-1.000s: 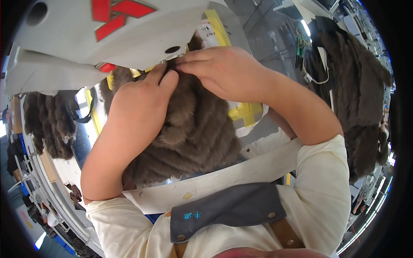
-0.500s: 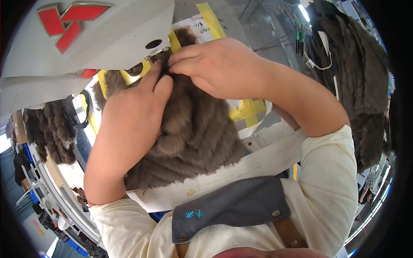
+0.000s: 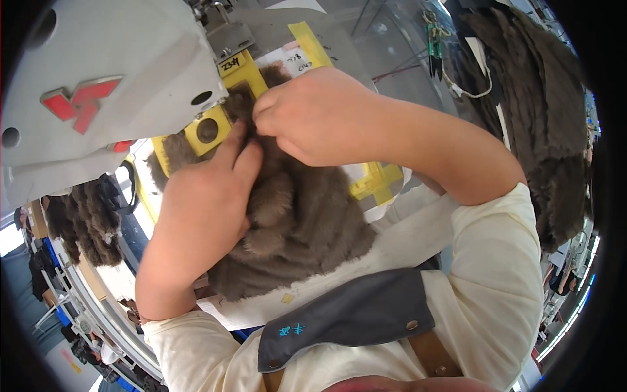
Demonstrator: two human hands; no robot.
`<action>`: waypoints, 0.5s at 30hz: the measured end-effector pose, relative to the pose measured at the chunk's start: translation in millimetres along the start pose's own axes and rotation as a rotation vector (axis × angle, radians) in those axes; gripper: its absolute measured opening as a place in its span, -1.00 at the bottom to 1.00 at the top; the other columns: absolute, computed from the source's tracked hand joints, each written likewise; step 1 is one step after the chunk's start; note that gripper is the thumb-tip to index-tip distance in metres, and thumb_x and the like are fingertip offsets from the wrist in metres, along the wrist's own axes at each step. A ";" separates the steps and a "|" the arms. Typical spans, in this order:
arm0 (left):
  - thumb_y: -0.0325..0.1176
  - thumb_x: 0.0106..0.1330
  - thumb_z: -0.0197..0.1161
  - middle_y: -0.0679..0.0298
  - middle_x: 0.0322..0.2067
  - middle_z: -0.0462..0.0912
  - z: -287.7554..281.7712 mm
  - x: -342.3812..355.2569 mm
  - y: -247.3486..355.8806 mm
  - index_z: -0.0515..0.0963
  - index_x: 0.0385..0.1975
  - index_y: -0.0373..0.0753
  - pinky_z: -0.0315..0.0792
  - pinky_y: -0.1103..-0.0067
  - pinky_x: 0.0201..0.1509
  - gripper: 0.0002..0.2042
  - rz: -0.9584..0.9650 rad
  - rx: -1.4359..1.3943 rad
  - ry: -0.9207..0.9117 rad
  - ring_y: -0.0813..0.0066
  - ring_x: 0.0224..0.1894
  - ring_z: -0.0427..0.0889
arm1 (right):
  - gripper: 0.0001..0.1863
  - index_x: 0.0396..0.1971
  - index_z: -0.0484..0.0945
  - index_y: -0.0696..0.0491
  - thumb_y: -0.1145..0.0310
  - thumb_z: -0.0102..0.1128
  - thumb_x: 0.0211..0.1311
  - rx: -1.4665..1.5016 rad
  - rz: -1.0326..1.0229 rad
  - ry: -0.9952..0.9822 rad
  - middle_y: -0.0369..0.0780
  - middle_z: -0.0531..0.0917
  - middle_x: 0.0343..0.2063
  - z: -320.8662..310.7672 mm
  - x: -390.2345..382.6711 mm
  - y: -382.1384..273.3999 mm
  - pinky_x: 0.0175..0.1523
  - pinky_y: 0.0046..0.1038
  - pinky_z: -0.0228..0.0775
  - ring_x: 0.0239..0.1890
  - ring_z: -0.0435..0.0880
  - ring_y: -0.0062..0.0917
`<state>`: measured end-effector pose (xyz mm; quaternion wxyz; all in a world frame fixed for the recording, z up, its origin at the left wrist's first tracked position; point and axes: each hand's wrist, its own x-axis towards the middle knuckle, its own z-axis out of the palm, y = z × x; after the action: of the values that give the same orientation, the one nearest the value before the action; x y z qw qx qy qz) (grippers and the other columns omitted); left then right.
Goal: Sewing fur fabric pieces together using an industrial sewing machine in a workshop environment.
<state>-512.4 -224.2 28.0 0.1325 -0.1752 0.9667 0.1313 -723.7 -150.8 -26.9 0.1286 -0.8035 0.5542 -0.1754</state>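
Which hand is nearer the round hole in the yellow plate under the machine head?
Left. Left hand has its fingertips just right of the round hole; right hand is farther right, pinching the brown fur piece.

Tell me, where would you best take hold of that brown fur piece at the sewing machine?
Probably at its far edge, where the brown fur piece meets the sewing machine. It lies flat and floppy, so pinching from above suits it: the right hand pinches that edge, and the left hand presses flat beside it.
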 end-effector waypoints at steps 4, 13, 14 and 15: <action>-0.49 -0.10 0.45 -0.15 0.29 0.48 -0.8 -0.2 -1.9 0.45 0.09 -0.35 0.66 0.26 -0.19 -0.37 0.106 0.101 0.034 -0.06 -0.29 0.74 | -0.88 -0.35 0.66 0.01 0.39 0.20 0.10 -0.062 0.020 -0.016 -0.30 0.69 -0.28 4.5 0.3 -1.6 -0.23 -0.22 0.61 -0.27 0.73 -0.27; -0.51 -0.18 0.47 -0.09 0.38 0.40 -10.8 -6.8 -0.6 0.38 0.18 -0.30 0.62 0.16 -0.08 -0.24 0.027 0.139 -0.041 -0.17 -0.15 0.70 | -0.84 -0.45 0.69 0.01 0.33 0.15 0.07 0.004 0.010 0.014 -0.27 0.72 -0.31 11.8 7.5 -1.9 -0.20 -0.13 0.60 -0.19 0.73 -0.20; -0.51 -0.18 0.46 -0.10 0.37 0.41 -7.8 -7.4 -3.7 0.38 0.18 -0.31 0.62 0.16 -0.07 -0.24 0.046 0.142 -0.020 -0.17 -0.13 0.70 | -0.83 -0.43 0.71 0.02 0.34 0.15 0.07 0.004 0.002 0.028 -0.25 0.73 -0.29 12.7 8.1 -2.2 -0.18 -0.10 0.59 -0.18 0.73 -0.19; -0.51 -0.17 0.46 -0.10 0.37 0.42 -6.6 -10.8 -7.4 0.37 0.19 -0.32 0.62 0.16 -0.07 -0.24 0.054 0.148 -0.002 -0.17 -0.12 0.69 | -0.80 -0.38 0.73 0.03 0.36 0.14 0.07 0.026 0.023 -0.003 -0.24 0.74 -0.25 9.9 11.3 -6.4 -0.13 -0.10 0.58 -0.15 0.72 -0.18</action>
<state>-501.3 -229.5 35.9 0.1425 -0.1386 0.9780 0.0633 -710.5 -159.0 -31.8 0.1420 -0.7956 0.5607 -0.1800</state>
